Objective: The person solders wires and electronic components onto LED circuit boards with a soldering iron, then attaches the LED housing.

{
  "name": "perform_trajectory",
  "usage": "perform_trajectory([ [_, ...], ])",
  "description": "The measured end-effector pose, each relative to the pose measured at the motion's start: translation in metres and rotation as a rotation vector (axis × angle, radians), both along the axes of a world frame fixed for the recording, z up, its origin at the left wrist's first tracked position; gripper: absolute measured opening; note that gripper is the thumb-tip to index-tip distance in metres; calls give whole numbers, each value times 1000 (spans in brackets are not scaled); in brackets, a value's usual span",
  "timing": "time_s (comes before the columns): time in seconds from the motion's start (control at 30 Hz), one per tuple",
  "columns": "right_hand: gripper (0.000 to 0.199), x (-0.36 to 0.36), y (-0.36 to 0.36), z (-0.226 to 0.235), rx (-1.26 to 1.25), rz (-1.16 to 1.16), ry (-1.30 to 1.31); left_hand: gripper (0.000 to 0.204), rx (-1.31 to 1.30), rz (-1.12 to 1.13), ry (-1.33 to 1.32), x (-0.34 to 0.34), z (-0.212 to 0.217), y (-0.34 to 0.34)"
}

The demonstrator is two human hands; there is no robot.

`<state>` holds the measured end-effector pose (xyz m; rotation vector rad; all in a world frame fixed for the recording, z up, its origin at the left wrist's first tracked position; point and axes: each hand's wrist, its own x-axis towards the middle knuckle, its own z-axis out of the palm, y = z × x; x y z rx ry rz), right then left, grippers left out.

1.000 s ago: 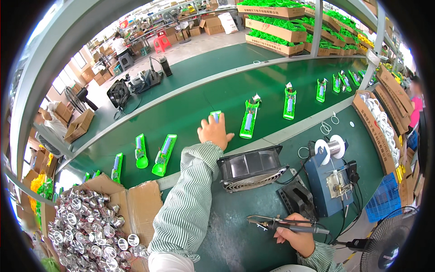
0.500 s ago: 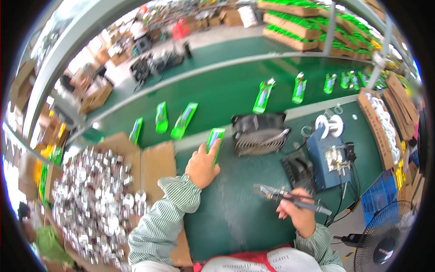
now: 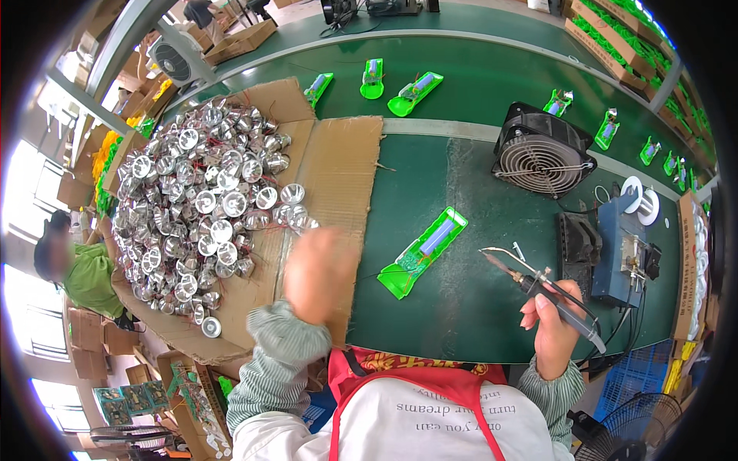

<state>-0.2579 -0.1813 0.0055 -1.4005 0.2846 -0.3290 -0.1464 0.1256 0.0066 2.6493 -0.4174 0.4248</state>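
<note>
My right hand [image 3: 555,321] grips a soldering iron [image 3: 550,297] with a thin metal solder-feed tube along its shaft; the tip points up and left over the bench. My left hand [image 3: 315,275], smeared by motion, is over the flap of a cardboard box [image 3: 338,173]. Its fingers cannot be made out. Beside it, shiny silver reflector cups [image 3: 234,203] with red wires are heaped in the box. Between my hands a green plastic casing [image 3: 400,283] lies tilted on the bench, with a blue cylindrical cell and a small circuit board inside.
A black fan [image 3: 544,154] stands at the bench's far side. Right of it are a blue soldering unit [image 3: 617,253] and a solder spool [image 3: 648,206]. More green casings [image 3: 415,94] lie on the green belt [image 3: 477,73] beyond. At left, a person in green [image 3: 92,280].
My left hand has let go of the green casing, now lying nearer on the bench, and moved left toward the reflector cups. The view has turned down and left. My right hand still holds the soldering iron.
</note>
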Motion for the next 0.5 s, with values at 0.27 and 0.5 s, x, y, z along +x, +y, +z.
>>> perform_trajectory([
  [0.27, 15, 7, 5, -1, 17, 29, 21, 22, -891, 488, 317, 13, -23, 82],
  [0.5, 15, 11, 8, 0, 41, 75, 64, 16, -1042, 482, 136, 54, -23, 82],
])
